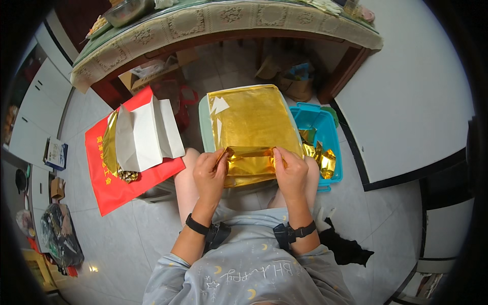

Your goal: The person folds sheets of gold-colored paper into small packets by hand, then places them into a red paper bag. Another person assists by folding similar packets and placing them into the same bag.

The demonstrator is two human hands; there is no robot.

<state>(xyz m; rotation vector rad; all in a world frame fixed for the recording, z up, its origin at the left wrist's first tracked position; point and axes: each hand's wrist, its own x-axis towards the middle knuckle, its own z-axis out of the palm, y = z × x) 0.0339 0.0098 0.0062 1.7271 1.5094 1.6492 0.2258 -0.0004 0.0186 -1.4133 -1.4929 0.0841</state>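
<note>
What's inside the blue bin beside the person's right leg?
Several shiny, folded gold pieces lie in the blue bin. Whatever is beneath them is covered, and the right leg hides part of the bin's near-left side.

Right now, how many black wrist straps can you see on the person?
2: the left strap goes around the left wrist, and the right strap around the right wrist. Both are plainly visible.

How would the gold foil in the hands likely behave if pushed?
The foil would probably bend easily, since it already shows folds. It is likely light, as it looks thin. Its glossy surface may be slippery.
</note>
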